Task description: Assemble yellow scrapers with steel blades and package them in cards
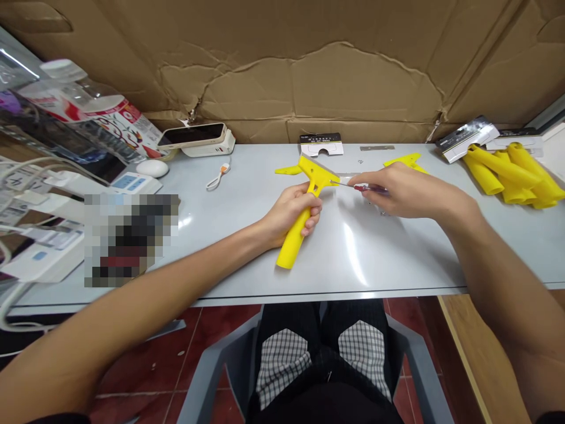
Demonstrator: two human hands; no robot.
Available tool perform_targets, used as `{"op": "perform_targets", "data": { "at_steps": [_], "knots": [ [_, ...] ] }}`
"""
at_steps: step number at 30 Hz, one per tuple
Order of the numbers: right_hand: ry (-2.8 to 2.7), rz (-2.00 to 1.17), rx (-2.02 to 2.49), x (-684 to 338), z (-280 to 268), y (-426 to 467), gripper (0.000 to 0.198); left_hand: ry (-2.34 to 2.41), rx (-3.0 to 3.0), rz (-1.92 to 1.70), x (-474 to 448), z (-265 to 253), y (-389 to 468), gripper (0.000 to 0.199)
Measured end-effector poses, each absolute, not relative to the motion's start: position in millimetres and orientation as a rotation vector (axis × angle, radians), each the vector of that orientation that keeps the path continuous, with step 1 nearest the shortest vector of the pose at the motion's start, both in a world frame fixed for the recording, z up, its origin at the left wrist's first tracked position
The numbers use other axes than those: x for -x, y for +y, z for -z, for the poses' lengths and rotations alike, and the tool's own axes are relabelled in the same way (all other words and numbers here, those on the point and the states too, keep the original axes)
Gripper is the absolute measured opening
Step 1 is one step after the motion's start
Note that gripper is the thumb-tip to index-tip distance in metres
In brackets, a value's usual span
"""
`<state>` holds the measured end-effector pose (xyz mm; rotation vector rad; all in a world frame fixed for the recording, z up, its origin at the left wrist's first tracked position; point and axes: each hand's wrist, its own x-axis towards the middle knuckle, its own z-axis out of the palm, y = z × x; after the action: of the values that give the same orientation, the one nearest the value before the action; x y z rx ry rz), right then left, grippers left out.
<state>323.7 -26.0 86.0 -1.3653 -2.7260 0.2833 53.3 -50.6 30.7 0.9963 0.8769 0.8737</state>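
Note:
My left hand (295,217) is wrapped round the grip of a yellow plastic scraper handle (292,242), its forked head pointing away from me. Between the fingers of my right hand (408,189) is a screwdriver (361,188) with a red and clear grip. Its thin shaft meets the right end of the forked head, where a screw seems to sit. Behind the head lies a loose yellow piece (288,171). Another yellow part (408,160) shows past my right hand, which partly hides it. Small metal bits (382,214) lie under that hand.
A flat metal blade (377,148) and a black-and-white packaging card (321,145) lie at the back. Yellow handles (516,174) are piled at right. A phone (192,136), white mouse (152,168), bottles (119,121) and power strips (48,250) occupy the left. Cardboard (282,59) stands behind.

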Motion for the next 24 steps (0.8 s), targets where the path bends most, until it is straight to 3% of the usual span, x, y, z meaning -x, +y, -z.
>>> {"op": "perform_targets", "data": {
  "at_steps": [9,16,24],
  "knots": [
    [-2.500,-0.163,1.329,-357,-80,6,0.036,0.790,-0.908,-0.893,-51,-29,-46,0.031],
    [-2.509,-0.213,1.777,-381,-53,42,0.035,0.825,-0.912,-0.881,-53,-31,-48,0.028],
    [-2.584,-0.185,1.832,-383,-53,46,0.039,0.793,-0.910,-0.859,-52,-31,-47,0.023]
  ]
}}
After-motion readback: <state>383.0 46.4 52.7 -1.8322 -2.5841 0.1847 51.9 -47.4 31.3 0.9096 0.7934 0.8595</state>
